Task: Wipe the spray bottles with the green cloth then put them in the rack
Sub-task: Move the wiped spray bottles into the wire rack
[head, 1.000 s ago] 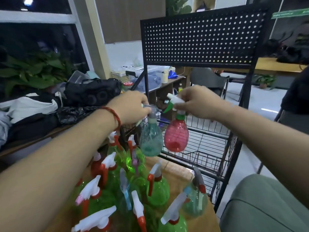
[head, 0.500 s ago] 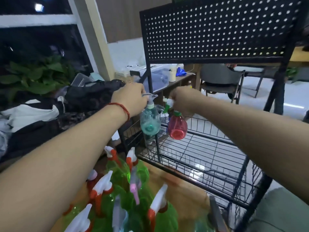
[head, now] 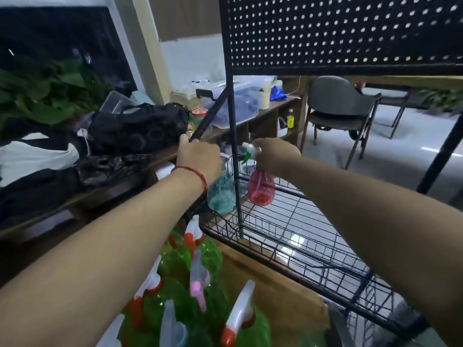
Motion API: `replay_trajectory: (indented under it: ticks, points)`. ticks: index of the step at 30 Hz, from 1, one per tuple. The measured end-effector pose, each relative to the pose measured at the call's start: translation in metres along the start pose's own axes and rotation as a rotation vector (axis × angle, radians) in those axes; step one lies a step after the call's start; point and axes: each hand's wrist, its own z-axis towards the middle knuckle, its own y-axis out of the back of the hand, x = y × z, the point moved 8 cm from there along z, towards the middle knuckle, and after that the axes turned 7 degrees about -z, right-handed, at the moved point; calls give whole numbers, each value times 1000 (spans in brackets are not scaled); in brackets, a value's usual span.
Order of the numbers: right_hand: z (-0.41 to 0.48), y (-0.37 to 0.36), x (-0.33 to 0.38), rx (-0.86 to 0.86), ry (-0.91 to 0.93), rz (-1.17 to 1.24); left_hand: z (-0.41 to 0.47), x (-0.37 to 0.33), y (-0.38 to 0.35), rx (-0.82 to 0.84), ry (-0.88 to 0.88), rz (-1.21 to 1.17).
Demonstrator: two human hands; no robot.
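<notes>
Head cam, left to right. The left hand (head: 198, 161) is curled tight around the sprayer top of the teal bottle (head: 221, 194). Its body hangs straight below the fist, right beside the upright post of the rack (head: 300, 236); I can't tell if they touch. The right hand (head: 278, 155) grips the white-and-green trigger head of the pink bottle (head: 261, 187), whose belly dangles under the fingers just above the wire shelf. Both look like empty thin plastic, so I'd guess light, a bit squashy and slick at the belly. The stiff neck is the place to grab. More green bottles (head: 175, 266) sit below both wrists. No green cloth in view.
</notes>
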Motion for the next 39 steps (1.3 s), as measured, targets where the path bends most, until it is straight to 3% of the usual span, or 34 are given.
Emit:
replay_trajectory:
  ticks: [10, 14, 18, 21, 23, 25, 28, 32, 39]
  points:
    - [-33, 33, 0, -69, 125, -81, -25, 3, 11, -89, -101, -127]
    - [-68, 55, 18, -44, 250, -5, -50, 19, 34, -112, -151, -221]
    - [-114, 64, 54, 165, 441, 126, -80, 39, 44, 42, -89, -314]
    - [-160, 54, 84, 440, 642, 216, -104, 44, 32, 311, -59, -281]
    - [-193, 40, 97, 636, 744, 179, -124, 40, 17, 511, -43, -327]
    - [-219, 24, 105, 718, 835, 58, -138, 35, 11, 539, -28, -351]
    - [-237, 3, 114, 614, 913, -58, -147, 31, 11, 414, -12, -291]
    - [-243, -9, 110, 510, 868, -59, -162, 27, 17, 363, 25, -336]
    - [-243, 33, 86, 432, 795, 17, -163, 36, 49, 231, 28, -456]
